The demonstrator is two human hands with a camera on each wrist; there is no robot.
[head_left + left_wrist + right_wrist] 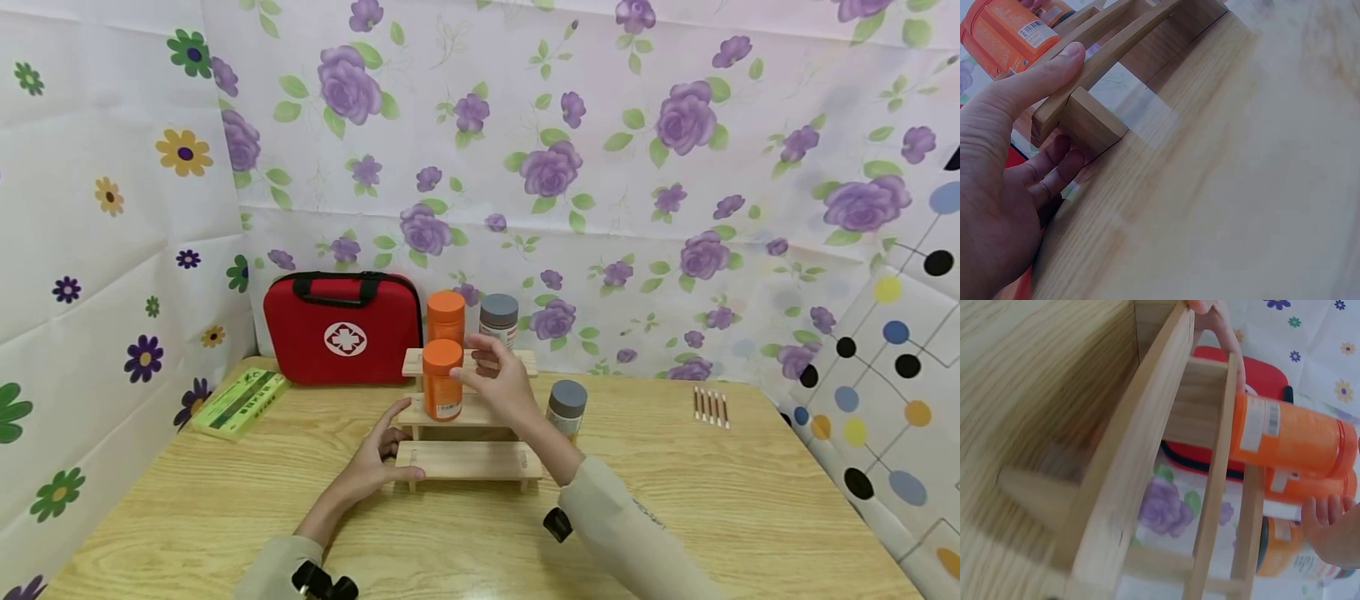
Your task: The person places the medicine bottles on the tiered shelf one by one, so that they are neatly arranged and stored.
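A three-step wooden rack [468,460] stands on the table. My left hand [372,462] holds its left end, the thumb over the lowest step and other fingers at its side and underneath, as the left wrist view shows. On the middle step stands an upright orange bottle [442,383]. Right beside it is my right hand [504,385], its thumb near the bottle's side and its fingers extended, not wrapped round it. A second orange bottle [447,310] and a grey-capped bottle [499,315] stand on the top step. In the right wrist view the hand [1335,534] overlaps these bottles.
Another grey-capped bottle [567,404] stands on the table right of the rack, partly behind my right forearm. A red first-aid bag [345,354] is upright behind on the left, near a green box [240,404]. Several cotton swabs [711,407] lie far right.
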